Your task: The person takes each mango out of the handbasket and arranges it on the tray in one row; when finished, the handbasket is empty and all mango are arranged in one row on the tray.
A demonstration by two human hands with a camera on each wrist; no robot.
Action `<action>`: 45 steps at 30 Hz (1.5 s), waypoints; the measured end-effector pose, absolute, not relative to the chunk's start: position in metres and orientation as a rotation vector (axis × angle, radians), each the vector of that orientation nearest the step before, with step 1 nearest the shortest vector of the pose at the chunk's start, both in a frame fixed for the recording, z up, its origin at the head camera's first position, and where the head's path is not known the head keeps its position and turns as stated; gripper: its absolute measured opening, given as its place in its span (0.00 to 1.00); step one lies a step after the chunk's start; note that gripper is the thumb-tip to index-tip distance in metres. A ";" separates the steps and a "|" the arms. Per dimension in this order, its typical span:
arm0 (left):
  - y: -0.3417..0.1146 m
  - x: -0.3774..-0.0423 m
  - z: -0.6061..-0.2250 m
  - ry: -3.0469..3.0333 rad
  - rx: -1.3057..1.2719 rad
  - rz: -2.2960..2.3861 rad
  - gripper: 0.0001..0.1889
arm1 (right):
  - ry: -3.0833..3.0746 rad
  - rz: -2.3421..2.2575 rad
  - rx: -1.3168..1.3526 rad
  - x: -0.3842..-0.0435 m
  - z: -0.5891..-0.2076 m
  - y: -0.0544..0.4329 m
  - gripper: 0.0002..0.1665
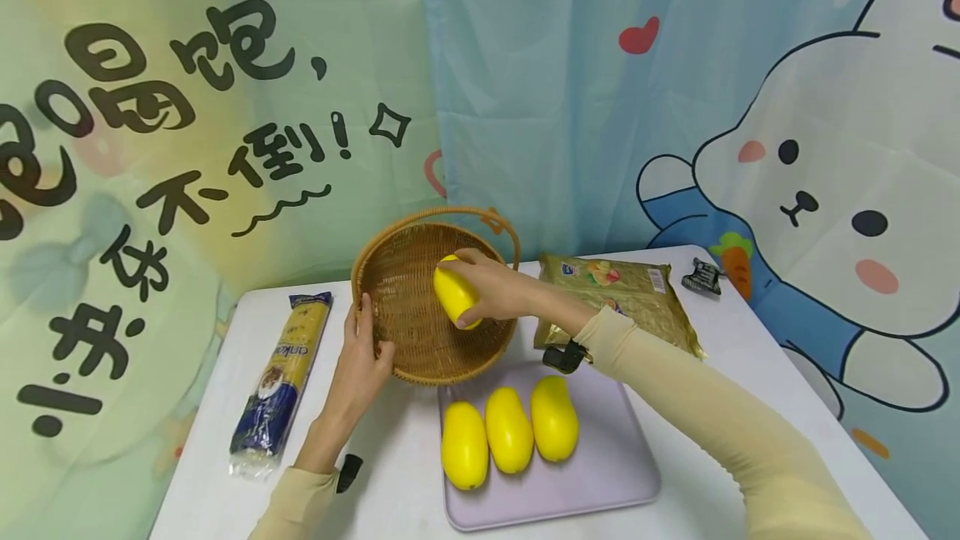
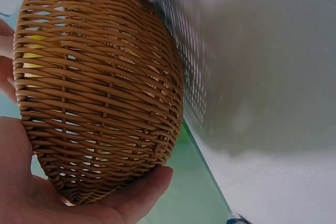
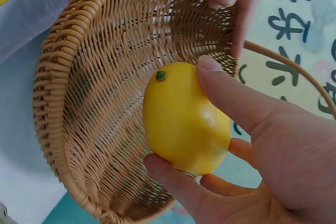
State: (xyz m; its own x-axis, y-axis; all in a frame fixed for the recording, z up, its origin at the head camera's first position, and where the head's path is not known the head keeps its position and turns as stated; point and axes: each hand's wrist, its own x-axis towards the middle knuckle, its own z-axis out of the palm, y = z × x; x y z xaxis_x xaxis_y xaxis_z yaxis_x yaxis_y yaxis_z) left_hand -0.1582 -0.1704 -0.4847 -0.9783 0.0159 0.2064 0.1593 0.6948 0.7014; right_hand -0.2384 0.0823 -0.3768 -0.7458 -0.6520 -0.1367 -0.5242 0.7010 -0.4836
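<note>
A brown wicker basket [image 1: 408,298] is tipped so its mouth faces me, its arched handle at the back. My left hand [image 1: 362,369] grips the basket's left rim; in the left wrist view the thumb [image 2: 142,195] lies along the outside of the weave. My right hand [image 1: 491,286] holds a smooth yellow mango-like fruit [image 1: 453,294] in the basket's mouth. The right wrist view shows thumb and fingers around this fruit [image 3: 184,121], whose green stem end [image 3: 161,75] is visible. Three similar yellow fruits [image 1: 510,432] lie in a row on a lilac tray [image 1: 600,498].
A blue-and-yellow noodle-like packet [image 1: 277,382] lies on the white table left of the basket. Behind the right arm is a large gold bag [image 1: 630,298], with a small black wrapped item [image 1: 702,276] at the far right corner. A printed cloth [image 1: 510,107] hangs behind the table.
</note>
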 end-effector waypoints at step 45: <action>-0.170 -0.160 -0.484 -2.752 -0.120 -1.156 0.43 | 2.751 -0.924 -0.603 -0.127 -0.400 0.268 0.55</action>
State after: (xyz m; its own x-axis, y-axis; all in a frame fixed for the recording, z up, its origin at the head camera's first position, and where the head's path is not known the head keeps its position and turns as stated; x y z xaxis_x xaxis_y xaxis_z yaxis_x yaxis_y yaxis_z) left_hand -0.1597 -0.1701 -0.4840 -0.9849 0.0142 0.1727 0.1332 0.6988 0.7028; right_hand -0.1270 0.2675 -0.4001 -0.9022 -0.4297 -0.0381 -0.3196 0.7251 -0.6100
